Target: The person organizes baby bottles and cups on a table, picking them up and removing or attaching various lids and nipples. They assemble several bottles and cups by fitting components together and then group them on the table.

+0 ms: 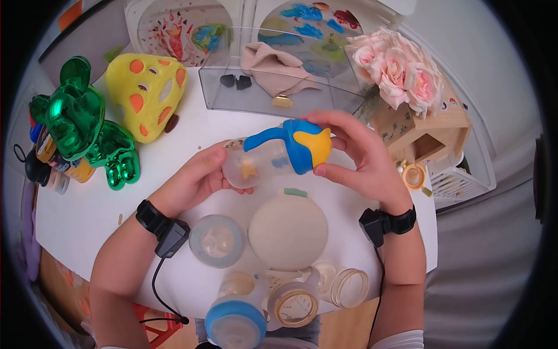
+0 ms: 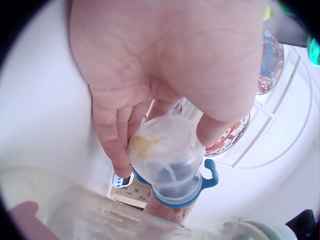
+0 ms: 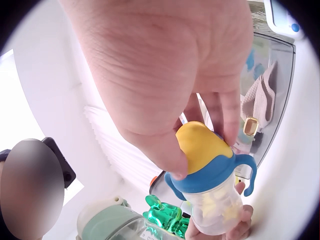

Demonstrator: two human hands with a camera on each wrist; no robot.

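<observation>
Near edge of the tabletop [image 1: 197, 131]: three clear containers in a row. Leftmost, a blue-collared bottle [image 1: 232, 317]; middle, a tan-rimmed bottle [image 1: 294, 305]; rightmost, an open-mouthed clear jar [image 1: 350, 288], tilted. Just beyond them, a grey-rimmed disc [image 1: 217, 241] lies to the left and a round off-white pad [image 1: 288, 232] beside it, central.

Above the middle of the tabletop: a clear cup [image 1: 264, 161] with blue lid, side handles and yellow top, tipped on its side, base left, top right. Left hand [image 1: 195, 174] grasps the clear body near the base, thumb and fingers on opposite sides. Right hand [image 1: 369, 160] grasps the lid end, thumb against the yellow part, fingers over the far side.

Toward the left edge: a shiny green bear figure [image 1: 87, 125], with a yellow plush [image 1: 148, 96] beside it, toward the far left corner. Far edge, centre: a transparent box [image 1: 226, 102] containing pink cloth [image 1: 273, 67]. Far right corner: pink roses [image 1: 401, 70] by a small wooden house [image 1: 447, 125].
</observation>
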